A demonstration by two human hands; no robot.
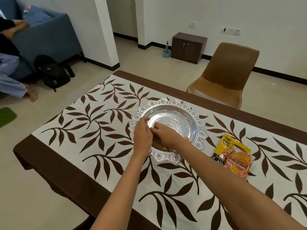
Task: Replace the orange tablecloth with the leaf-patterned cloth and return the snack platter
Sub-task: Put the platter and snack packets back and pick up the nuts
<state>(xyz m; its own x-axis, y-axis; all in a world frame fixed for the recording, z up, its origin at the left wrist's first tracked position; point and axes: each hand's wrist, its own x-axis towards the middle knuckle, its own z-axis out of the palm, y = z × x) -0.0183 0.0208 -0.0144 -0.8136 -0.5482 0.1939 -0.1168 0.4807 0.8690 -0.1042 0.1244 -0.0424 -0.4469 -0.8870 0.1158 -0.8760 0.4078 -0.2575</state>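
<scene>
On the table lies the leaf-patterned cloth, spread flat. Its long side runs from far left to near right. The round silver snack platter sits near the middle of the cloth, open side up. Both hands are inside it, close together. The left hand has bent fingers. The right hand reaches toward it. I cannot tell if either holds anything. Two snack packets lie just right of the platter.

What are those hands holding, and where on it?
Cannot tell: both the left hand and right hand reach into the silver platter, hiding any hold.
</scene>
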